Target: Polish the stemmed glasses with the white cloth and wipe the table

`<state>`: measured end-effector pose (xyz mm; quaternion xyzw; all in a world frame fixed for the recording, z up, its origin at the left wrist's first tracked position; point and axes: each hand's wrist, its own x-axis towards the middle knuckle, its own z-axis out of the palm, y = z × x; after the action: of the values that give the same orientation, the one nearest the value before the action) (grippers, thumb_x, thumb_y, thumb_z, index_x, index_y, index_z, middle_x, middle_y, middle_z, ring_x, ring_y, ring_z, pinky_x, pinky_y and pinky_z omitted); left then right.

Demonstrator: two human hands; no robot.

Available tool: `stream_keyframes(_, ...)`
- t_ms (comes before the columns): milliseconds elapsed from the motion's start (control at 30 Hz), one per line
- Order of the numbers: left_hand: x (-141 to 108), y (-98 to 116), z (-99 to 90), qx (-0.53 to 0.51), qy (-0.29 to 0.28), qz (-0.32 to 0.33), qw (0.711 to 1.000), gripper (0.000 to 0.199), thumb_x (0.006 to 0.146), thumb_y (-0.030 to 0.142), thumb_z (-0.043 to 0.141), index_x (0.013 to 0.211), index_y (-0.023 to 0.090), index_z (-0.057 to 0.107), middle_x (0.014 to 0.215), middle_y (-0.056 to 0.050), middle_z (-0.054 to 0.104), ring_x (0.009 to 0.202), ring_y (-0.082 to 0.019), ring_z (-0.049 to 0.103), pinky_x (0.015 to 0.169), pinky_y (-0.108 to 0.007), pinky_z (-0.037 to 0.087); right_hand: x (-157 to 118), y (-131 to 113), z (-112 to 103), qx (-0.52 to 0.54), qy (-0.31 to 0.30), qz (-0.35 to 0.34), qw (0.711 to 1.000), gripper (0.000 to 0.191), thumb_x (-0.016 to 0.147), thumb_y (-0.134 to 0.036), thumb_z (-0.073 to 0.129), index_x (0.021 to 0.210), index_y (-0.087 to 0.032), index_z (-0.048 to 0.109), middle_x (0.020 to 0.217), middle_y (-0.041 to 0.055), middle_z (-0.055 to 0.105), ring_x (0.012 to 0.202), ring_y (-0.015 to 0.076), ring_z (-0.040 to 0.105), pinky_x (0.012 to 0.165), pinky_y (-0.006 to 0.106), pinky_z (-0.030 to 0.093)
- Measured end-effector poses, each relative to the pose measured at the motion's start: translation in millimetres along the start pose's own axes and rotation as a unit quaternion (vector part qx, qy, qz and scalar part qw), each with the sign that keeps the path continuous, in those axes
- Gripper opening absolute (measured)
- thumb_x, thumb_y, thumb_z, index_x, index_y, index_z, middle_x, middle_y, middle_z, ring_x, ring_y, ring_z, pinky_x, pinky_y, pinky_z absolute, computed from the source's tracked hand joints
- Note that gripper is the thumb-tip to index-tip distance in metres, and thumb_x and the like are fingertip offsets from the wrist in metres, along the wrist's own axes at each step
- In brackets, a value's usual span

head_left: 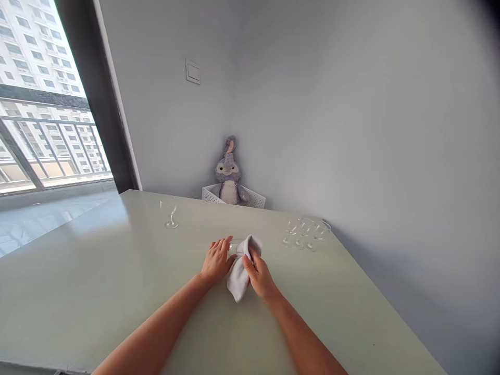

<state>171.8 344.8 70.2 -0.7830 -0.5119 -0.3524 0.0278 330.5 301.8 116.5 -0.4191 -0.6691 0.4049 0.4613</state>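
Observation:
My left hand (217, 261) is closed round a clear glass (235, 246), mostly hidden behind the fingers and the cloth. The glass seems to lie tilted, with its mouth towards the right. In my right hand (261, 276) a white cloth (238, 281) is bunched between thumb and fingers. Its upper part is pressed against the glass, and a loose corner hangs down towards the table. Both hands are close together just above the middle of the table.
One stemmed glass (171, 217) stands upright on the pale table (156, 276) at the far left. Three more stemmed glasses (307, 233) stand grouped near the right edge by the wall. Behind the table, a plush toy (229, 177) sits in a white basket (253, 199).

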Motion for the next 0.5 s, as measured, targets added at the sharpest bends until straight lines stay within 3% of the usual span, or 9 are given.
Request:
stream_keyframes(133,0,8,-2.6,-0.010,-0.025,0.031,0.999,0.044,0.076,0.019,0.047,0.119,0.017,0.038,0.093,-0.007,0.058,0.088,-0.021,0.053,0.079,-0.034,0.037,3,7,-9,0.061,-0.093,0.058,0.992,0.036,0.080,-0.040,0.051,0.107,-0.018,0.059,0.072,0.0001,0.057,0.063,0.0127,0.048,0.060,0.024,0.039)
stream_keyframes(233,-1,13,-2.3,-0.018,-0.053,0.063,0.996,0.045,0.075,0.016,0.047,0.120,0.017,0.039,0.101,-0.010,0.057,0.093,-0.023,0.052,0.081,-0.036,0.036,2,15,-11,0.101,-0.118,0.087,0.984,0.028,0.074,-0.036,0.059,0.094,-0.018,0.064,0.071,-0.0004,0.057,0.063,0.0122,0.047,0.061,0.024,0.039)
stream_keyframes(367,2,14,-7.7,0.008,-0.057,0.091,0.994,0.046,0.075,0.017,0.050,0.120,0.018,0.040,0.100,-0.011,0.058,0.094,-0.025,0.052,0.085,-0.041,0.036,5,28,-7,0.147,-0.055,0.124,0.980,0.022,0.064,-0.034,0.069,0.075,-0.015,0.067,0.062,-0.0005,0.057,0.058,0.0123,0.047,0.059,0.025,0.038)
stream_keyframes(500,7,13,-18.6,0.042,-0.009,0.111,0.993,0.041,0.080,0.023,0.052,0.120,0.024,0.044,0.105,-0.009,0.057,0.103,-0.024,0.050,0.099,-0.046,0.024,12,34,-6,0.321,0.007,0.193,0.927,0.031,0.059,-0.033,0.074,0.083,-0.015,0.066,0.069,0.0014,0.061,0.061,0.0135,0.051,0.060,0.026,0.041)
